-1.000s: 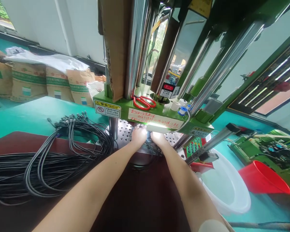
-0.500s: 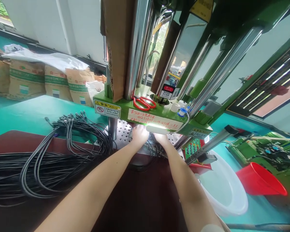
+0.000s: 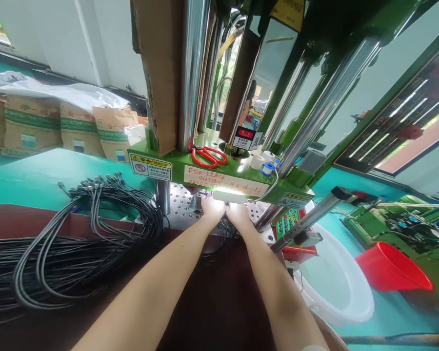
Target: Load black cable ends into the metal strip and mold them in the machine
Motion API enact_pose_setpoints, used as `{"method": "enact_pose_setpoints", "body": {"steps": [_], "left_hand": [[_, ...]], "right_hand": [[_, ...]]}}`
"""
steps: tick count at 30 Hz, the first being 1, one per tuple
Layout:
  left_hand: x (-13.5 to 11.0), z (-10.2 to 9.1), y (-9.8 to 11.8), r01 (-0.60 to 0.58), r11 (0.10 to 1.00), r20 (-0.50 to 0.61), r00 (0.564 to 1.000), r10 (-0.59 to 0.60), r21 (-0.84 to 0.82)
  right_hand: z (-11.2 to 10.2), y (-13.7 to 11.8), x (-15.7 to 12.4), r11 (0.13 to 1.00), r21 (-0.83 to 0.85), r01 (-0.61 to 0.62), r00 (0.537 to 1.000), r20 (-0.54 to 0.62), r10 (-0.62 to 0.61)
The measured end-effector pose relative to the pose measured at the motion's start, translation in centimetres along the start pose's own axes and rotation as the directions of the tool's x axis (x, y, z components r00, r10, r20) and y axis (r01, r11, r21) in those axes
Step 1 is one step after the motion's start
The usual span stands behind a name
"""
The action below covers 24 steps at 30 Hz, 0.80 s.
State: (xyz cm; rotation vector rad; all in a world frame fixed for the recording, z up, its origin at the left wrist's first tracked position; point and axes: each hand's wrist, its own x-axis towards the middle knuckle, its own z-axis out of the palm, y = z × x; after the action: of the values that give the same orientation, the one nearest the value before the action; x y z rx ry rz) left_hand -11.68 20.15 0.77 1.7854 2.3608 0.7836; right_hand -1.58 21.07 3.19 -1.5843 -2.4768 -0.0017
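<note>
Both my arms reach forward under the green press's upper plate [image 3: 157, 152]. My left hand [image 3: 213, 208] is over the perforated metal bed [image 3: 177, 204], its fingers washed out by glare and partly hidden. Close beside it on the right is my right hand [image 3: 238, 214], its fingers hidden behind the white tube lamp [image 3: 229, 196]. Several thin black cables [image 3: 225, 234] hang over the bed's front edge, just below both hands. What either hand grips cannot be made out. A small metal block [image 3: 195, 202] sits on the bed, left of my left hand.
A big bundle of black cables [image 3: 76, 253] with metal-tipped ends lies at left on the dark red table [image 3: 219, 297]. Red-handled scissors [image 3: 208, 156] rest on the press plate. To the right are a button panel [image 3: 288, 220], a white tub [image 3: 366, 297] and a red bucket [image 3: 391, 268].
My hands have come closer together: the right has shifted left towards the left hand. The metal block beside my left hand now shows more clearly. The whole view has shifted slightly.
</note>
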Motion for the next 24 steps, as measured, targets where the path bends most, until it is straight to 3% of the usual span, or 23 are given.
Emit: {"method": "enact_pose_setpoints", "body": {"steps": [4, 17, 24], "left_hand": [[-0.2, -0.1, -0.7, 0.025, 1.000, -0.037, 0.999, -0.025, -0.002], [0.3, 0.3, -1.2, -0.052, 0.999, -0.101, 0.994, 0.051, -0.004], [0.3, -0.3, -1.0, -0.097, 0.995, -0.099, 0.990, 0.100, 0.039]], "right_hand": [[0.5, -0.1, 0.5, 1.000, -0.022, 0.003, 1.000, -0.007, -0.003], [2.0, -0.4, 1.3, 0.997, -0.079, -0.026, 0.999, -0.030, 0.024], [0.6, 0.5, 0.3, 0.990, -0.078, 0.118, 0.990, -0.062, -0.123]]}}
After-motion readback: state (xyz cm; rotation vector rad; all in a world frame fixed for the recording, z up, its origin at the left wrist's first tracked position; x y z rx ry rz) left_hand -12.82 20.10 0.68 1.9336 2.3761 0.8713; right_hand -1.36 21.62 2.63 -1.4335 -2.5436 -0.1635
